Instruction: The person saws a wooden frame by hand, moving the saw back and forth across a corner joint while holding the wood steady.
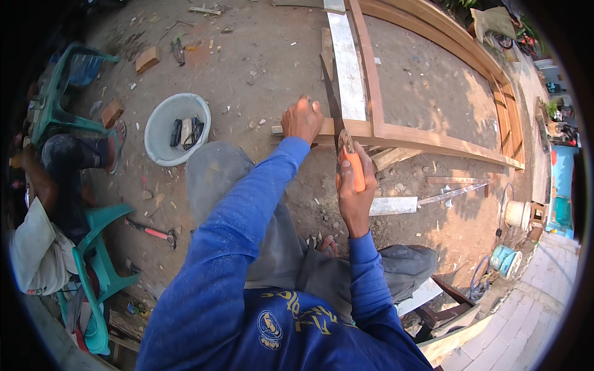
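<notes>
My right hand (359,191) grips the orange handle (354,164) of a handsaw, whose dark blade (330,86) points up and away from me. The saw lies across a horizontal wooden rail (445,140) of a frame, near its left end. My left hand (301,120) is on that rail's left end, just left of the blade, with fingers curled over what looks like the wood. A whitish board (346,62) runs away from the rail, beside an upright piece of the frame.
A co-worker (65,179) sits at the left among green plastic chairs (108,278). On the dirt ground are a grey bucket (154,148), hammer (154,232), pliers (179,52), wood blocks (147,60) and offcuts (393,205). A larger wooden frame (513,123) stands at right, with white containers (516,215) beyond.
</notes>
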`<move>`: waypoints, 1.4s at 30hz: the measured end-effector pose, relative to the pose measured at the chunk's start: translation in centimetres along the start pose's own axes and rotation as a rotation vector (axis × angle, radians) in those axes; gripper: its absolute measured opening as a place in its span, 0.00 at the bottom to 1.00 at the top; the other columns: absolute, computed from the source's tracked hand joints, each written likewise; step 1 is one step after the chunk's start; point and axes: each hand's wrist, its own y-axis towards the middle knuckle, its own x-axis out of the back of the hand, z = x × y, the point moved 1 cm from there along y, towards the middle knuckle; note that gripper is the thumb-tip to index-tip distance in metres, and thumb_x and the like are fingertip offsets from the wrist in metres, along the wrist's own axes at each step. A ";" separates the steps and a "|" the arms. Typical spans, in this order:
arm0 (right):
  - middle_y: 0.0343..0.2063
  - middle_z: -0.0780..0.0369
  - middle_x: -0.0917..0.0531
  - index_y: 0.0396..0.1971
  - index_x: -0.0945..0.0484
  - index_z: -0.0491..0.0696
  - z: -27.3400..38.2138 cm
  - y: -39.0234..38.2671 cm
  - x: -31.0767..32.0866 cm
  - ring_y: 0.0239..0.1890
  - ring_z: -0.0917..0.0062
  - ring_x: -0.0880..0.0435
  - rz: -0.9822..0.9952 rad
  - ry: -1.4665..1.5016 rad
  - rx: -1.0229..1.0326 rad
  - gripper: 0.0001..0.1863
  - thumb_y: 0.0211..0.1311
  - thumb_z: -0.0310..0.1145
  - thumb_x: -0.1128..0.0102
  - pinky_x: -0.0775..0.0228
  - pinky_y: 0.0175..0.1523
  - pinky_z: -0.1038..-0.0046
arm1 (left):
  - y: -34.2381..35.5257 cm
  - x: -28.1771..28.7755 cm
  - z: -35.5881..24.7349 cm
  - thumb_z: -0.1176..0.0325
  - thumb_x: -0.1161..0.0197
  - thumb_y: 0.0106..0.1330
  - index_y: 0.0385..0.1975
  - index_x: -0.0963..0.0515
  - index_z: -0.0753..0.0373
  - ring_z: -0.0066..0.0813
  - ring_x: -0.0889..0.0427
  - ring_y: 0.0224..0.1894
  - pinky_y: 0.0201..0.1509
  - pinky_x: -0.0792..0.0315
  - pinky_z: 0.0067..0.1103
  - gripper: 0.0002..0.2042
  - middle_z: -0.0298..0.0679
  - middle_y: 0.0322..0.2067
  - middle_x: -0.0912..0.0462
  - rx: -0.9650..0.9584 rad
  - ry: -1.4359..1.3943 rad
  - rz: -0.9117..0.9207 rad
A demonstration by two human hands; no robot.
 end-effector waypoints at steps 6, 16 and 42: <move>0.50 0.51 0.16 0.66 0.31 0.38 3.3 -9.6 5.8 0.50 0.69 0.17 0.118 0.056 -0.230 0.26 0.72 0.33 0.44 0.27 0.58 0.68 | 0.5 0.4 1.8 0.60 0.39 0.67 0.47 0.20 0.68 0.63 0.15 0.45 0.53 0.23 0.48 0.17 0.61 0.37 0.14 0.026 -0.009 -0.041; 0.55 0.50 0.18 0.66 0.31 0.37 -1.1 -4.0 0.1 0.54 0.69 0.19 0.032 0.112 -0.153 0.26 0.72 0.31 0.45 0.28 0.61 0.68 | 0.0 0.0 1.3 0.56 0.39 0.68 0.51 0.18 0.62 0.58 0.14 0.45 0.53 0.23 0.44 0.19 0.57 0.37 0.13 0.066 0.039 0.020; 0.54 0.51 0.18 0.66 0.31 0.38 -0.8 -2.3 0.0 0.52 0.70 0.19 0.081 0.318 -0.283 0.25 0.73 0.31 0.46 0.28 0.60 0.70 | 0.7 -0.3 1.0 0.55 0.39 0.67 0.51 0.18 0.65 0.60 0.14 0.46 0.54 0.23 0.44 0.21 0.59 0.40 0.13 0.052 0.028 0.004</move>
